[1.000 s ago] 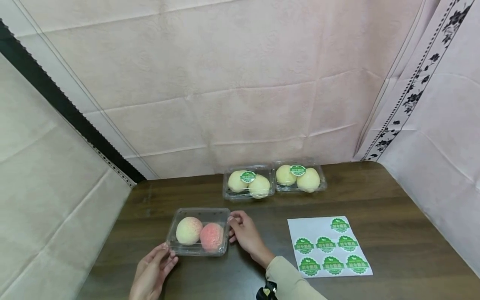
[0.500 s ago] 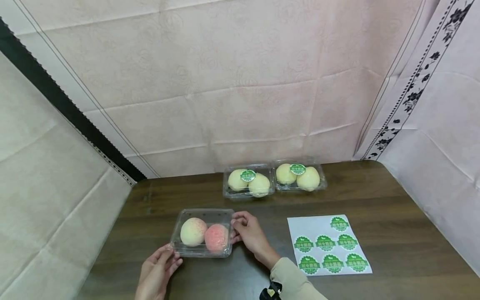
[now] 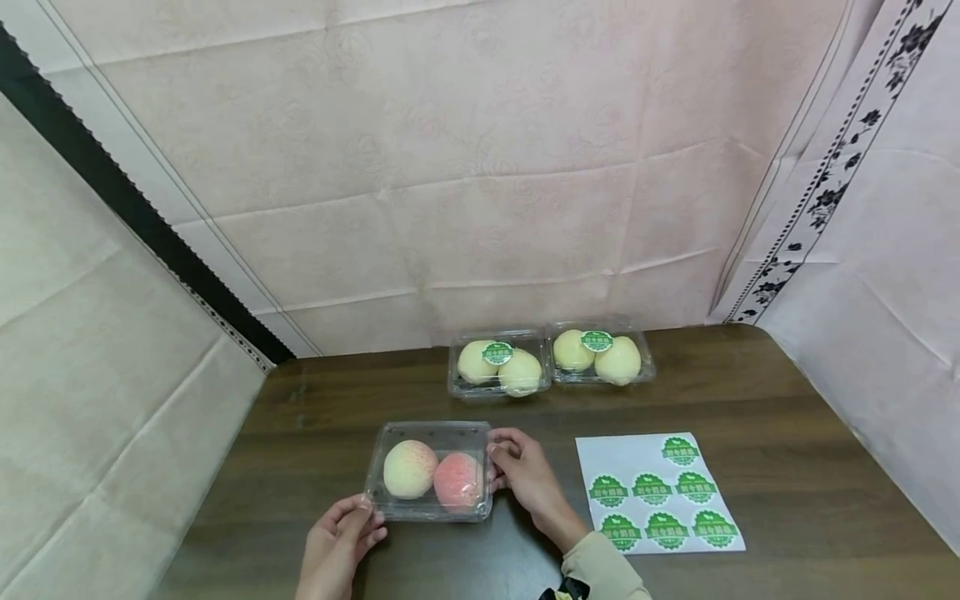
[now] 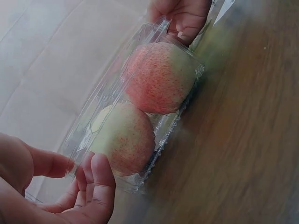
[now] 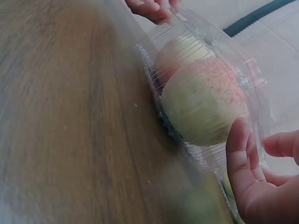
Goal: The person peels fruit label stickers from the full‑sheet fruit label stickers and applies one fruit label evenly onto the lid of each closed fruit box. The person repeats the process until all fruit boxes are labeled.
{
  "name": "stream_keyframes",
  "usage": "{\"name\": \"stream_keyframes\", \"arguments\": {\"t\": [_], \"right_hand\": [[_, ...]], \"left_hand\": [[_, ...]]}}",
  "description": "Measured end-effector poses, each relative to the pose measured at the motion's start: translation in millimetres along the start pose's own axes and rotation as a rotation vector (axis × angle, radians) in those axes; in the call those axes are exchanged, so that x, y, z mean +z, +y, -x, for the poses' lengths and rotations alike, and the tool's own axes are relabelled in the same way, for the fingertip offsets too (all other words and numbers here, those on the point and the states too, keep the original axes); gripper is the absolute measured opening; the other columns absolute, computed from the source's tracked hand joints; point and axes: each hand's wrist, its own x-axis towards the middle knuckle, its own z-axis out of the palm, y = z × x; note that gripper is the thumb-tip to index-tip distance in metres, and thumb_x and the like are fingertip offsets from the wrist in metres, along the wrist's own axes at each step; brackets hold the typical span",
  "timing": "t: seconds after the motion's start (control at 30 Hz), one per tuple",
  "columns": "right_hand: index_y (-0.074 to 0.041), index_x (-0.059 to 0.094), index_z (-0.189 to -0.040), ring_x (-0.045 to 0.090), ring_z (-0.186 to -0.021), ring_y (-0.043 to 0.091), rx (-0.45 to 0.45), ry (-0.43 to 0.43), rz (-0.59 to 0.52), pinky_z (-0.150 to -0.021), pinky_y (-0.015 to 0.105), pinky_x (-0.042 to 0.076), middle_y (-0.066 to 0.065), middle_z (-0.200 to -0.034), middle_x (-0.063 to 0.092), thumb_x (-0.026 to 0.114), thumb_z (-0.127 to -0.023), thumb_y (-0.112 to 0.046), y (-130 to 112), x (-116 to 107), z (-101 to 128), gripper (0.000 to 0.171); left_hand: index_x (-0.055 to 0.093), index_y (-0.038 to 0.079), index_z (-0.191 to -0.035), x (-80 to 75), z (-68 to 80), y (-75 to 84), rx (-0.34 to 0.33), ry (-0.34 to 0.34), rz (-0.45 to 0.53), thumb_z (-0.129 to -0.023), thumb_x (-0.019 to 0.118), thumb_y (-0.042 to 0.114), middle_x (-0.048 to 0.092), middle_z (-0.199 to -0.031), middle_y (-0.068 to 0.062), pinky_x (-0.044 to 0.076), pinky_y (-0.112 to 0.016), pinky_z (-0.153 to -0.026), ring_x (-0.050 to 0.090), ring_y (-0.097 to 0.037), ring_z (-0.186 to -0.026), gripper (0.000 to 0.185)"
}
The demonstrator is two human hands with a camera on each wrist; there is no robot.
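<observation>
Both hands, left and right, pinch the flimsy box ends; 2 peaches bruise easily, so support underneath.

Light was soft and even, with faint shadows under the boxes. The head view bowed at its edges. Both wrist views were blurred, the bench smeared, with pale glare on the clear box.

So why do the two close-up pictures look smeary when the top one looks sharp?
Head view: even, soft light, sharp, though the straight curtain seams bow from a wide lens. Left wrist view: the dark wooden table is streaked with blur; the clear plastic clamshell box with its two peaches stays fairly crisp. Right wrist view: the table blurs the same way, and pale glare lies on the box lid.
</observation>
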Motion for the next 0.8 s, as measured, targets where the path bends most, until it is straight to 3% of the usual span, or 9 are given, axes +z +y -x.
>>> {"name": "stream_keyframes", "arguments": {"t": [0.1,0.53,0.8], "right_hand": [[0.01,0.055,-0.136,0.06,-0.072,0.015,0.006,0.016,0.002,-0.063,0.028,0.058,0.01,-0.096,0.063,0.057,-0.107,-0.005,-1.0,-3.3,2.8,0.033],[0.009,0.056,-0.138,0.059,-0.079,0.017,0.029,0.073,0.026,-0.064,0.028,0.058,0.015,-0.109,0.066,0.056,-0.107,-0.006,-5.3,-20.7,11.5,0.034],[0.009,0.057,-0.138,0.06,-0.078,0.016,0.044,0.115,0.019,-0.062,0.027,0.056,0.014,-0.107,0.067,0.057,-0.106,-0.003,-5.1,-33.1,17.0,0.034]], "left_hand": [[0.061,-0.002,-0.115,4.3,3.3,-1.1,0.021,-0.002,0.022,-0.106,0.059,0.003,0.071,-0.092,0.002,0.062,-0.027,-0.077,0.07,-0.009,-0.084,0.011],[0.058,-0.009,-0.12,23.7,13.2,-3.3,0.054,-0.006,-0.036,-0.104,0.06,0.002,0.073,-0.091,-0.002,0.062,-0.027,-0.076,0.071,-0.01,-0.082,0.019],[0.058,-0.01,-0.118,33.6,14.0,-6.0,0.055,-0.029,-0.067,-0.104,0.06,-0.001,0.072,-0.094,-0.004,0.062,-0.026,-0.075,0.07,-0.008,-0.081,0.017]]}}
